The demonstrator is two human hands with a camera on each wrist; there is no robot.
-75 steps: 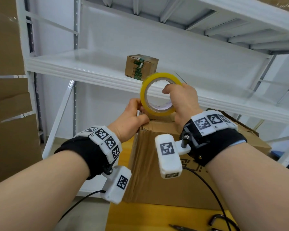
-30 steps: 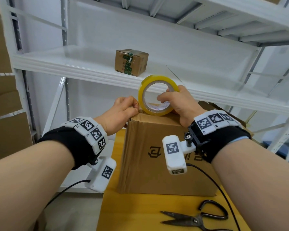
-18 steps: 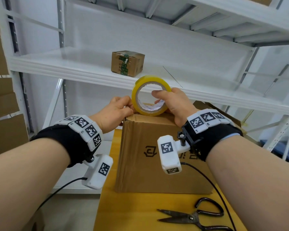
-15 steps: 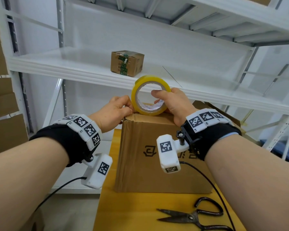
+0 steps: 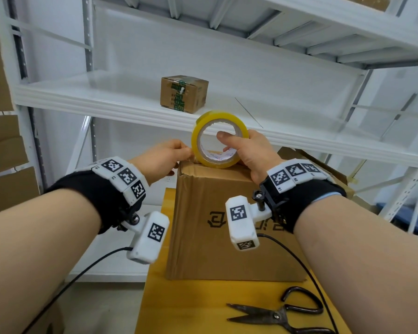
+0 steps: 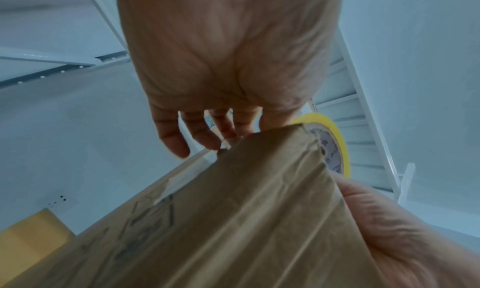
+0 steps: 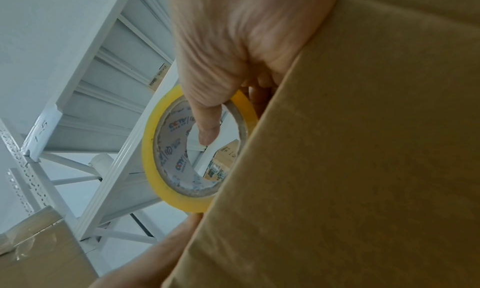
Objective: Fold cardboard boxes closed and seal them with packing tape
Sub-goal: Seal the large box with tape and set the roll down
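At a yellow-topped table before white warehouse shelving, I work a roll of packing tape along the top of a cardboard box that stands upright on the table's far end. My right hand grips the roll, thumb hooked through its core and the other fingers curled round the outer rim, the roll standing on edge and touching the box's top near its left corner. My left hand sits just beside the roll at that corner, fingers bent over the edge; from the left wrist view the fingertips seem to be pinching or pressing the tape's free end against the board, though the corner hides the contact and I cannot tell which. The roll looks light and stiff, its film slick and prone to sticking to itself, so I judge the core the sound place to hold. The box looks light too, creased and soft at the edges; pressing near a corner should keep the flaps from giving. Black scissors lie on the table in front of the box, and a small taped carton stands on the shelf behind.
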